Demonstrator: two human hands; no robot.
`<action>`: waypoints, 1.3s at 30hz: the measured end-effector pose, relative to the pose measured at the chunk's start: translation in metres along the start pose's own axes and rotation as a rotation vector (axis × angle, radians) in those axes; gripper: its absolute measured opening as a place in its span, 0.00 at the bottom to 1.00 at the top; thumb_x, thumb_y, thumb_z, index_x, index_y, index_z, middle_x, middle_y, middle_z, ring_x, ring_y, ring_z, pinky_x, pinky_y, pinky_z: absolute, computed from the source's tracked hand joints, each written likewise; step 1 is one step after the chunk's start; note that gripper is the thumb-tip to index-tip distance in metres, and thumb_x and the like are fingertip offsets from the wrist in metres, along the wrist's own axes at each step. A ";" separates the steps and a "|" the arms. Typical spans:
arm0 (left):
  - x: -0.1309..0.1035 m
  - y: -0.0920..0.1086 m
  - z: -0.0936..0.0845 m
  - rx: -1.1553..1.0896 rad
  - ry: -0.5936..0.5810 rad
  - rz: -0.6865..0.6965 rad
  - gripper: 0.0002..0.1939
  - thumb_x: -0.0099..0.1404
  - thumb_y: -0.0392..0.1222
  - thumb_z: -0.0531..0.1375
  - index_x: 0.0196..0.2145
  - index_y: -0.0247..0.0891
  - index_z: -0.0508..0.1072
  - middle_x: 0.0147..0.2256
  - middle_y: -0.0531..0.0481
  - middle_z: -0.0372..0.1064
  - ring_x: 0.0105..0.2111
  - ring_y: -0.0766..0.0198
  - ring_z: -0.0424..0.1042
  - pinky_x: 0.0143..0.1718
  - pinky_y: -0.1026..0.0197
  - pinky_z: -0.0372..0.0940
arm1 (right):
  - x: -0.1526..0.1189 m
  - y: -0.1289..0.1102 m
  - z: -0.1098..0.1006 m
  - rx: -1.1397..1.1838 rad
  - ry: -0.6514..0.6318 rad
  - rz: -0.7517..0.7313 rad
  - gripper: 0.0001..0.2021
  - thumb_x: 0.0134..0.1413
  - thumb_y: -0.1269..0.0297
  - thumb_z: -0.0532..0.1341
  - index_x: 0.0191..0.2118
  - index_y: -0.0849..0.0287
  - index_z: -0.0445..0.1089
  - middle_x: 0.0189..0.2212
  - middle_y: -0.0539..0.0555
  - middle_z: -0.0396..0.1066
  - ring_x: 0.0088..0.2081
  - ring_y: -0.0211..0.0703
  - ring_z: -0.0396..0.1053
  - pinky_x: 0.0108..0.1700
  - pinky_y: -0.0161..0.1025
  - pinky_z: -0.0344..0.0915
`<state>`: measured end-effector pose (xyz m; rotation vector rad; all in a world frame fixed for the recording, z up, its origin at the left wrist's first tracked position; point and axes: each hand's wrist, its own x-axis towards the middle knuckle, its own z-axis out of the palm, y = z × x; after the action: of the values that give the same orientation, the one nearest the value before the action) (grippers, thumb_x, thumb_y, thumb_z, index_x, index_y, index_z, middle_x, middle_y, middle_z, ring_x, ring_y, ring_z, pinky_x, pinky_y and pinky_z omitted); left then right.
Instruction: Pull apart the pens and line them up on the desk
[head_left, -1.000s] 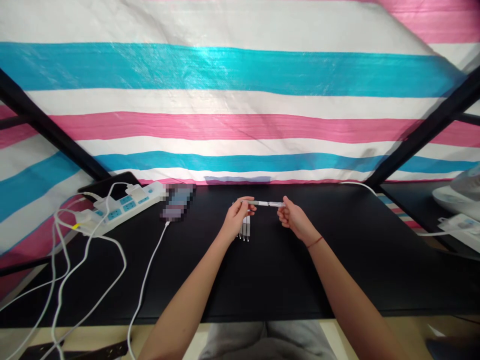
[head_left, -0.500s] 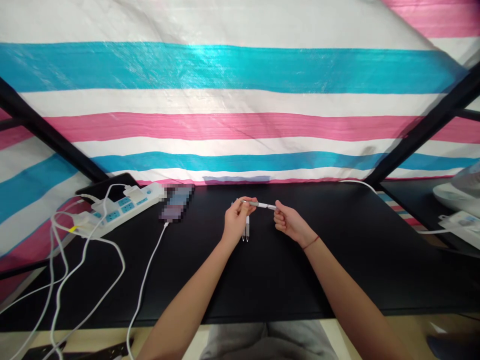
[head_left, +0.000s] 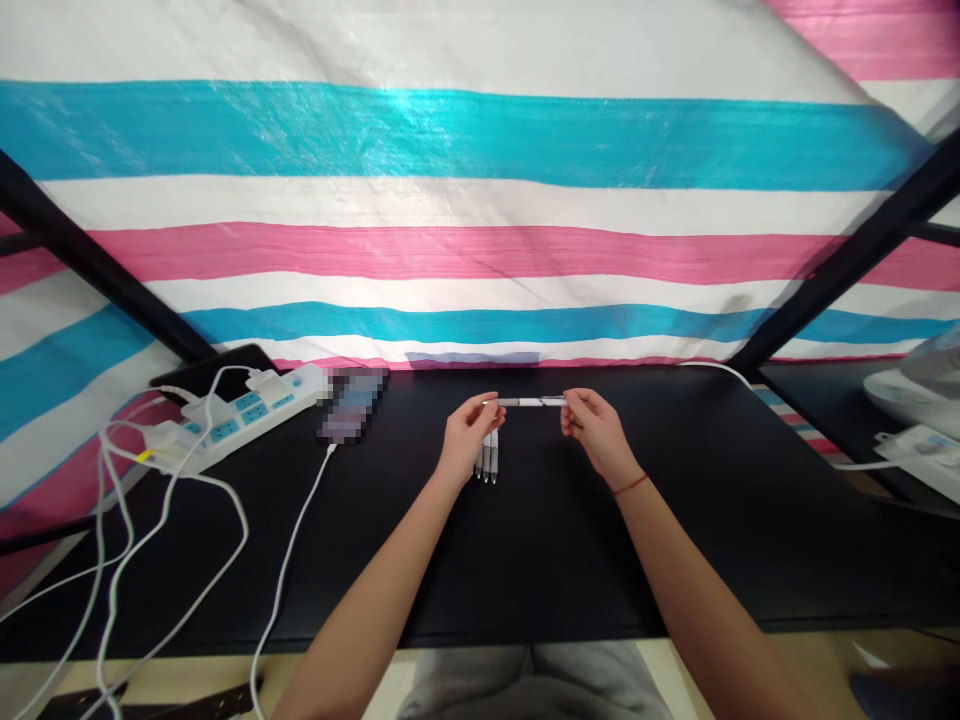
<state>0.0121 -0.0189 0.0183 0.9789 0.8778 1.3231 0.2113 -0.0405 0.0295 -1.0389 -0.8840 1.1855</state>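
A white and grey pen (head_left: 531,402) is held level above the black table, stretched between my two hands. My left hand (head_left: 470,428) pinches its grey tip end. The fingers of my right hand (head_left: 592,425) are closed on the other end, by the clip. Beneath and just right of my left hand, several similar pens (head_left: 490,462) lie side by side on the table, their tips toward me. The left hand covers part of these pens.
On the left lie a white power strip (head_left: 251,415) with plugs, a phone (head_left: 352,405) on a white charging cable (head_left: 289,560), and a dark flat object (head_left: 217,368). A striped sheet (head_left: 480,205) hangs behind the black table (head_left: 570,560).
The pen has gone from a slight slant to level. My right hand has shifted a little right and up, and more of the pens lying on the table show.
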 end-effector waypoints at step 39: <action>0.006 -0.005 -0.013 0.310 -0.031 0.095 0.19 0.58 0.51 0.61 0.42 0.36 0.75 0.33 0.46 0.74 0.36 0.60 0.74 0.41 0.59 0.67 | 0.003 0.000 -0.012 -0.191 -0.070 -0.008 0.18 0.47 0.50 0.65 0.38 0.56 0.64 0.26 0.48 0.68 0.20 0.32 0.60 0.19 0.30 0.56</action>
<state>0.0027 -0.0116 0.0088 1.2916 1.0434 1.2706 0.2228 -0.0392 0.0257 -1.1518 -1.0717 1.1530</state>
